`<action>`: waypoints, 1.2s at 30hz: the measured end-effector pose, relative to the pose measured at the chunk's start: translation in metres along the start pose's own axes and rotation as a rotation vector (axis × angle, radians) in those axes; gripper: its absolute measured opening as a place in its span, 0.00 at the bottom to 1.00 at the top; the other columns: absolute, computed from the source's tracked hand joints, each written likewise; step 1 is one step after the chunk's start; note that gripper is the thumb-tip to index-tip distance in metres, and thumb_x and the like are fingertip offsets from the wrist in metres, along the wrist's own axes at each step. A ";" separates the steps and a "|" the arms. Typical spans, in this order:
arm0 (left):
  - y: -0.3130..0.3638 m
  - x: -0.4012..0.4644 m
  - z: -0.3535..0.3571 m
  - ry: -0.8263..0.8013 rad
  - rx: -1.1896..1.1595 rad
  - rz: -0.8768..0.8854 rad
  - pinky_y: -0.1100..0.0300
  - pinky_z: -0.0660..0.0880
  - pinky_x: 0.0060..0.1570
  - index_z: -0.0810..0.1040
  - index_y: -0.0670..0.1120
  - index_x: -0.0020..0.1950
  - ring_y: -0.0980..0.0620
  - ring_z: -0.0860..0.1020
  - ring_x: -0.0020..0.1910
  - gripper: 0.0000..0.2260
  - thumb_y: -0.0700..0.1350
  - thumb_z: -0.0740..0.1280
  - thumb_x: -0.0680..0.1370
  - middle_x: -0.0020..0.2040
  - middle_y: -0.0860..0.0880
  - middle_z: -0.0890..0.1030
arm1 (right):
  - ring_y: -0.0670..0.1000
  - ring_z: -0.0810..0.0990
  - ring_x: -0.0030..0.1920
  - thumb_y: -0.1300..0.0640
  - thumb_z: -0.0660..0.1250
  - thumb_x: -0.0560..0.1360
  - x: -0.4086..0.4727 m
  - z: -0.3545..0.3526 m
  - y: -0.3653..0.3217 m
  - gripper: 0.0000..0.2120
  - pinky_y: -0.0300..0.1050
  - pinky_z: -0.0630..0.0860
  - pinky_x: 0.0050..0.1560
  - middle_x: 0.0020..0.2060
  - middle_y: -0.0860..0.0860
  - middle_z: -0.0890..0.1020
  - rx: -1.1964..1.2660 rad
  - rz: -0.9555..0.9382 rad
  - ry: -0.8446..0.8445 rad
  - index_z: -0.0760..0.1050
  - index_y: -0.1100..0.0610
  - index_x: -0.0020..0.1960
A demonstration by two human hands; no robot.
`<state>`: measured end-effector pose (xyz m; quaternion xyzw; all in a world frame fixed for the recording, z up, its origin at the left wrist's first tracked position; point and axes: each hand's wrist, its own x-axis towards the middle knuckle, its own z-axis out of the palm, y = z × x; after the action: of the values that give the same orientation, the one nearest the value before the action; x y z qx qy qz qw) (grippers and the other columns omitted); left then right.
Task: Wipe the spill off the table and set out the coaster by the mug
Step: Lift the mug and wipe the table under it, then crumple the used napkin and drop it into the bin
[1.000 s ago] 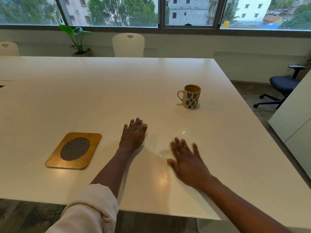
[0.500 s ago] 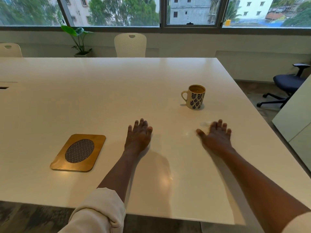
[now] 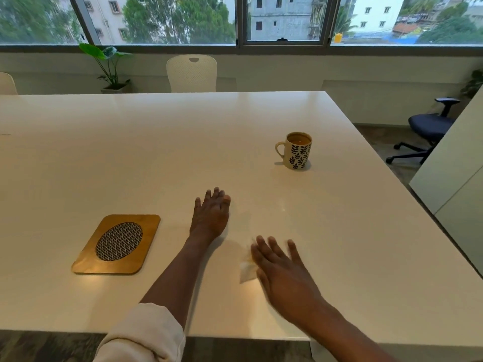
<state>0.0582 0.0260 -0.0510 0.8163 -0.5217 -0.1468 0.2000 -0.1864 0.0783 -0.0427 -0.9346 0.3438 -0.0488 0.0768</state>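
From the head view we see our right hand [image 3: 283, 270] flat on the white counter [image 3: 130, 152], fingers straight and spread, pressing a pale tissue [image 3: 247, 269] whose edge peeks out at the thumb side; the hand is blurred, so we judge the wiping to be under way, not finished. Our left hand [image 3: 210, 215] rests palm down just beside it, fingers straight, holding nothing. We cannot make out any clear puddle; a faint sheen lies between the hands and the mug [image 3: 296, 150], and whether it is liquid or glare we cannot tell. The mug stands upright and full, well beyond the hands, toward the far right. The coaster [image 3: 117, 244] lies flat near the front left, well apart from the mug, untouched; so setting it by the mug is still wholly to do, once the tissue work ends.
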 end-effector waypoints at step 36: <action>0.155 -0.063 0.041 0.056 -0.321 0.768 0.61 0.69 0.69 0.68 0.47 0.75 0.56 0.72 0.70 0.37 0.59 0.74 0.70 0.73 0.51 0.72 | 0.46 0.82 0.35 0.56 0.60 0.82 0.005 -0.087 0.080 0.11 0.35 0.76 0.29 0.37 0.50 0.83 1.256 0.726 0.500 0.79 0.54 0.44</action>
<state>-0.1088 0.0179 -0.0104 0.5243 -0.7532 -0.1187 0.3791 -0.2461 0.0051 0.0285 -0.5053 0.5439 -0.4167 0.5246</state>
